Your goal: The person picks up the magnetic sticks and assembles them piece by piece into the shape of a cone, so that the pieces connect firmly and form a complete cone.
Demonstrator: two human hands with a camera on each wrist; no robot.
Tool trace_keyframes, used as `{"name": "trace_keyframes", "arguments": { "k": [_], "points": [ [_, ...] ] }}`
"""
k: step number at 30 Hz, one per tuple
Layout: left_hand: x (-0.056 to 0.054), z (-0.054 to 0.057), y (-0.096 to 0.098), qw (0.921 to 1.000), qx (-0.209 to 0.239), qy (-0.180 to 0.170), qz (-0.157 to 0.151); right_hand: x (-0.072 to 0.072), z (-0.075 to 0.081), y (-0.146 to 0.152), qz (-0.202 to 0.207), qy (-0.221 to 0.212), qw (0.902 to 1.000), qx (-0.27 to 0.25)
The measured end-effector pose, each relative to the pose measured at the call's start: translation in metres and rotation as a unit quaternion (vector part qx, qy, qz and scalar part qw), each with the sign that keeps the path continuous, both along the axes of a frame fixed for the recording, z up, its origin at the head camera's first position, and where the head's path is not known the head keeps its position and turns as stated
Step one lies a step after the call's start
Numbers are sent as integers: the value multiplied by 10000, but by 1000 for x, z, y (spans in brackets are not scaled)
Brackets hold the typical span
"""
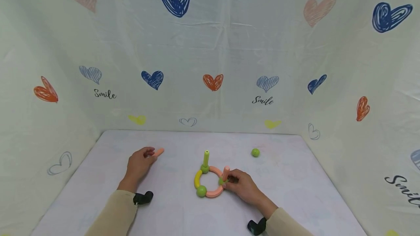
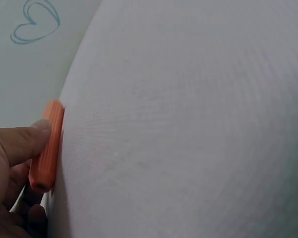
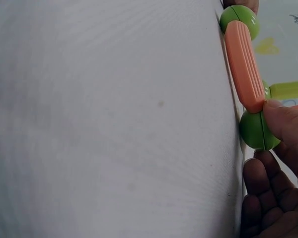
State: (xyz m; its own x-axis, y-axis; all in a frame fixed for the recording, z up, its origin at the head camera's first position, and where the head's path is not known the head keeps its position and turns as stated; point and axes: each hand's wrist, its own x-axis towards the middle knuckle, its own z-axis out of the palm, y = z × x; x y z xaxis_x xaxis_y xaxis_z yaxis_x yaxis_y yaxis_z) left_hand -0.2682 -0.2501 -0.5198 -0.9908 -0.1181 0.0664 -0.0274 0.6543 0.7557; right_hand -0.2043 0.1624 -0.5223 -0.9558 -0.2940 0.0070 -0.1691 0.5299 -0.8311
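Toward the far left of the table, my left hand (image 1: 139, 163) pinches an orange rod (image 1: 159, 152). In the left wrist view the thumb lies across this ribbed rod (image 2: 48, 148). My right hand (image 1: 244, 187) grips the right-hand green ball (image 3: 258, 130) of a ring lying on the table. The ring joins a yellow curved piece (image 1: 198, 179), two salmon curved pieces (image 1: 215, 193) and green balls (image 1: 201, 191). A lime-green rod (image 1: 206, 158) stands up from the far ball, and a salmon rod (image 1: 226, 173) rises from the gripped one.
One loose green ball (image 1: 255, 152) lies at the back right of the white table (image 1: 177, 214). A pale cloth (image 1: 226, 46) printed with hearts hangs behind the table and along its sides.
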Motion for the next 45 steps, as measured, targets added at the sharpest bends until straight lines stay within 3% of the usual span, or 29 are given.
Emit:
{"name": "trace_keyframes", "arguments": {
  "k": [8,15,18,26,34,45],
  "points": [
    [7,5,-1,9982,-341,43,-496,1,-1,-1,25,43,10000,-2],
    [7,5,-2,9951,-848,138,-494,1,-4,-2,34,35,10000,-35],
    [8,5,-3,9950,-848,206,-480,1,-4,-3,49,41,10000,-18],
    [16,11,-1,9996,-216,-13,-179,1,-6,-4,43,29,10000,-32],
    [19,11,9,9994,273,206,39,0,-7,-3,37,-19,9999,133],
    [24,18,28,9951,949,243,-111,-1,-1,-1,-30,-40,9999,119]
  ]
}}
